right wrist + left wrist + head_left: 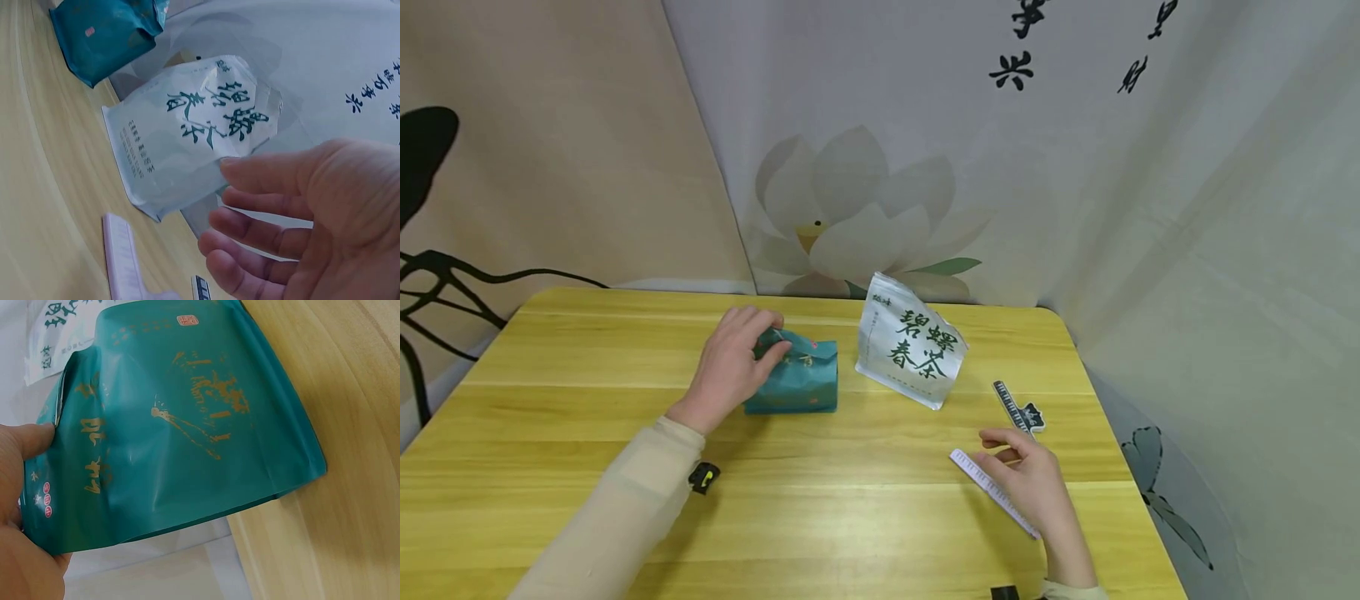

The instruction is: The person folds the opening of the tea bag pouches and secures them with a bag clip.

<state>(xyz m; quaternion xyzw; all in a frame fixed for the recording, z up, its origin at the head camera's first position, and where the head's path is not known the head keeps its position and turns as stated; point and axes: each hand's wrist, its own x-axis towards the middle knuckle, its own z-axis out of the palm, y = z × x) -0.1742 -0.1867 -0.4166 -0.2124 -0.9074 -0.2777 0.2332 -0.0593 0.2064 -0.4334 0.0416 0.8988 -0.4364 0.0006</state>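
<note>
A teal tea bag [801,379] with gold writing stands on the table, left of centre. My left hand [730,358] grips its folded top, the thumb on the near side; the fingers behind it are mostly hidden. In the left wrist view the tea bag's printed panel [181,419] fills the middle. Over a pale purple strip [992,492] with printed marks, my right hand [1026,479] hovers with loosely bent fingers and holds nothing. Just beyond it lies a black-and-white strip [1011,404] with a small dark figure on its side.
A white tea bag [913,342] with green characters stands tilted near the back of the wooden table [820,517]. Behind the table hangs a curtain [880,108] printed with a lotus. Black curved bars [445,275] stand beside the table's left edge.
</note>
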